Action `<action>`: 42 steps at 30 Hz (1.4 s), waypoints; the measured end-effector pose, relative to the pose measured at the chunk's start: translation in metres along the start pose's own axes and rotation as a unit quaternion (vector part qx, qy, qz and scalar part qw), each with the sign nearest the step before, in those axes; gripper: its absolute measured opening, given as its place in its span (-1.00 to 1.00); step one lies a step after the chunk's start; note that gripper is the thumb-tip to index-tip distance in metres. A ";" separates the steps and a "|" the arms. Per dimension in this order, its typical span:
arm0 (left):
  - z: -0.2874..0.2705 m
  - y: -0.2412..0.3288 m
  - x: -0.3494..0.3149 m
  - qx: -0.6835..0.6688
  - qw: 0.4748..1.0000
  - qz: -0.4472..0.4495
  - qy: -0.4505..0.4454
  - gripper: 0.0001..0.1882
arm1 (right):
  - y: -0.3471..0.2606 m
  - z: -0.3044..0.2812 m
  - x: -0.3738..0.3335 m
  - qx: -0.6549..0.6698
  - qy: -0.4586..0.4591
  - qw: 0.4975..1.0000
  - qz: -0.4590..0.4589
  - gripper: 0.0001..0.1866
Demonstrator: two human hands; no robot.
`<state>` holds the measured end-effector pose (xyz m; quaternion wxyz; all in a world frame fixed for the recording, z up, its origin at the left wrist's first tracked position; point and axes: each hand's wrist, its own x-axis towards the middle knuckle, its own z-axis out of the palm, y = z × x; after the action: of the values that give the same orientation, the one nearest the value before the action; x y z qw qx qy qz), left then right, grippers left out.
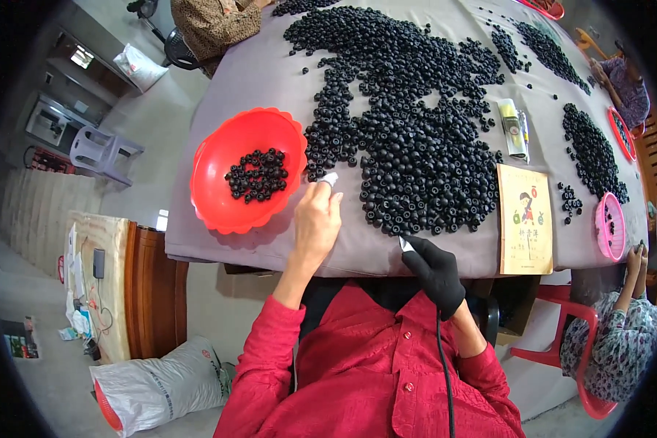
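Observation:
Small black rounded pieces with holes, like beads (431, 175), lie in a wide heap on the grey tablecloth. My left hand (317, 223) is bare, with a white wrap on one fingertip. Its fingers are drawn together at the heap's near left edge; whatever they pinch is hidden. My right hand (434, 271) wears a black glove, its fingers curled at the near edge of the heap. A pointed white tip (406, 245) shows at those fingers, too small to tell whether wrap or tool. Left of my left hand, a red scalloped bowl (215, 171) holds several black pieces.
A tan booklet (525, 237) and a clear-and-yellow tube (512, 128) lie right of the heap. Pink basket (611, 219) sits at the right edge. Other people (606, 336) sit around the table (270, 80). A white sack (164, 387) rests on the floor at left.

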<state>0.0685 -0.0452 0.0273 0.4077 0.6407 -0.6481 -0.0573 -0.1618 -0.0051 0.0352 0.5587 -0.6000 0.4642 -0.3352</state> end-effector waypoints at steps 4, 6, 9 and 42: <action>0.014 0.001 0.017 0.174 0.982 -0.068 -0.014 -0.72 | -0.001 -0.001 0.000 -0.017 0.010 1.000 -0.005 -0.68; 0.021 -0.012 0.023 0.186 0.981 -0.044 0.007 -0.72 | 0.000 0.001 -0.001 -0.014 0.014 1.000 -0.006 -0.68; 0.027 -0.018 0.027 0.195 0.978 -0.072 -0.014 -0.72 | 0.001 0.002 0.001 -0.019 0.017 1.000 -0.005 -0.69; 0.035 0.059 -0.067 -0.687 0.613 -0.298 -0.255 -0.82 | 0.007 0.003 0.005 0.045 0.077 0.996 0.011 -0.67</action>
<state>-0.0094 0.0078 0.0093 0.5074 0.2909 -0.2709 -0.7646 -0.1589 -0.0081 0.0276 0.5516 -0.5414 0.4965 -0.3951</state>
